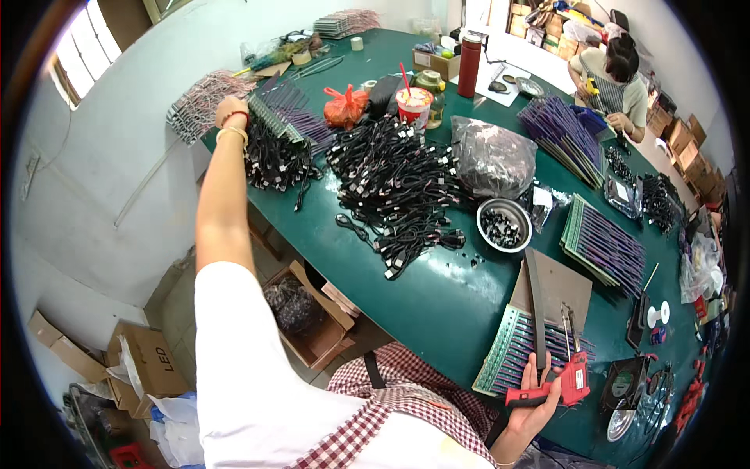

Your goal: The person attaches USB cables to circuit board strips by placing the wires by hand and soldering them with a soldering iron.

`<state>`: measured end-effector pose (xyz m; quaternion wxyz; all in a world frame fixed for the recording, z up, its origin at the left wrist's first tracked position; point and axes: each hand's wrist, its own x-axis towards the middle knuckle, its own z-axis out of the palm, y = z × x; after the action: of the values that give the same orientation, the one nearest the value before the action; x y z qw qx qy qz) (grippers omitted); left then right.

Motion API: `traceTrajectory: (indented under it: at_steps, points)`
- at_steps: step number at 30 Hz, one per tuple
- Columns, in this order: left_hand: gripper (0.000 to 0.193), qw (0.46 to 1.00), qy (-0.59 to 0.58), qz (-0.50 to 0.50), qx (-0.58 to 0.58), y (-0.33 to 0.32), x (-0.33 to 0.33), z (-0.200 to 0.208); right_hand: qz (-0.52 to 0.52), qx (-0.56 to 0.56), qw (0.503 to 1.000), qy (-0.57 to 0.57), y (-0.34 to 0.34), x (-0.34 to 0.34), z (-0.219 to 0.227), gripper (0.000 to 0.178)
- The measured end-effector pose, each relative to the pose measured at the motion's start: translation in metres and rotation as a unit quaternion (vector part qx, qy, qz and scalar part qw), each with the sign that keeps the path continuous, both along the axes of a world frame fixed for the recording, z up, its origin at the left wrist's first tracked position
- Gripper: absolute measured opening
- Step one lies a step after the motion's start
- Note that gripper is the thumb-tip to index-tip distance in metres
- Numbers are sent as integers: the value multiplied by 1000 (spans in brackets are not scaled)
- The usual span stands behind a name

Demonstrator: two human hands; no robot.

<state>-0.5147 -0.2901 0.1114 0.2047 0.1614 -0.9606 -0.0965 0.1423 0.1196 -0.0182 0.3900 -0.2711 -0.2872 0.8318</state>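
Observation:
My left arm stretches to the far left of the table, where my left hand (232, 113) is closed by a stack of pinkish-white strips (205, 103). Whatever it grips is hidden under the fingers. Beside it lie purple-and-green circuit board panels (283, 117) on black USB cables (275, 160). At the lower right, my right hand (535, 410) wraps around the handle of a red soldering gun (576, 381), its metal tip pointing away from me. Under the gun, a green circuit board panel (500, 352) with purple strips rests against a brown board (574, 285).
A large heap of black USB cables (391, 172) covers the table's middle. Near it are a metal bowl of small black parts (504, 225), a grey plastic bag (492, 156), a cup with a straw (413, 105) and a red flask (469, 66). Another person (617, 78) works at the far right.

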Motion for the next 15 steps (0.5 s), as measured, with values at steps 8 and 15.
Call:
traceTrajectory:
  at_steps: [8, 15]
  points:
    - [51, 981, -20, 35, -189, 71, 11, -138, 9, -31, 998, -50, -2, -7, 11, 47]
    - [47, 971, -228, -21, -74, 8, -75, -105, 21, -28, 996, -82, 2, -1, 11, 44]
